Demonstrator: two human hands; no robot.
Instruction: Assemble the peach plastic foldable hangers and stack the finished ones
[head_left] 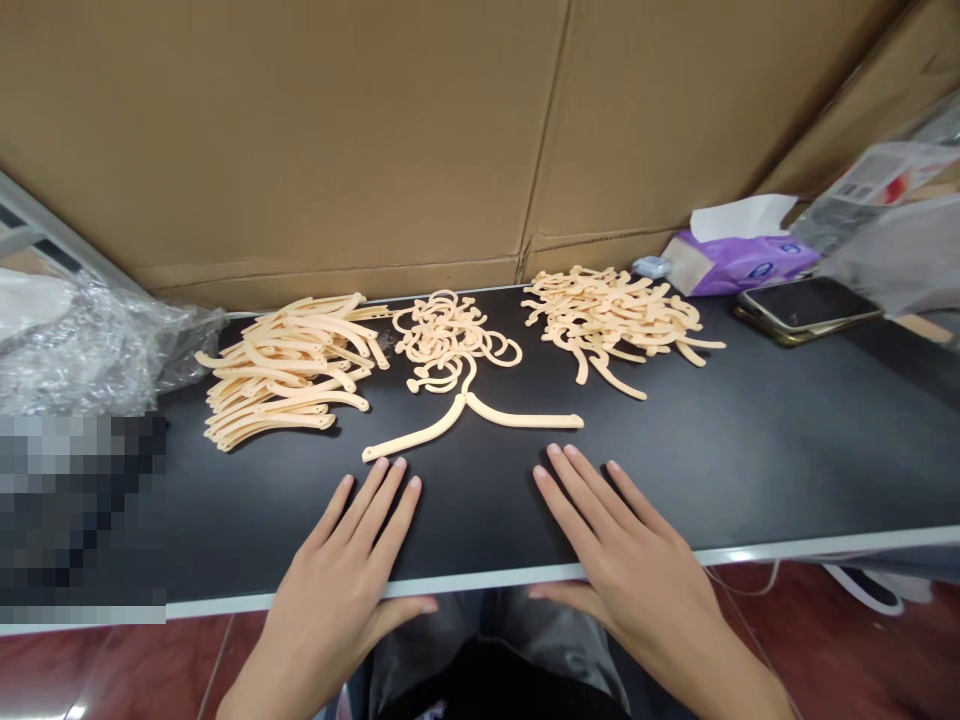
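Left hand [341,585], right hand [634,565] flat at table edge [825,546]

The worktop [787,450] is a matt black surface with a pale edge strip along its near side. Three piles of beige plastic parts lie in a row along its far edge:

- Left: the long curved strips [289,365], stacked roughly parallel.
- Centre: the open ring parts [446,335], tangled.
- Right: the short hooked parts [619,315], loosely heaped.

The joined piece [469,405], two long strips meeting under a hook, lies just near of the centre pile. The left hand [337,590] and right hand [637,570] rest flat, fingers spread, near of this piece. The bubble wrap [90,345] lies at far left. The tissue pack [739,258] and phone [810,303] lie at far right.
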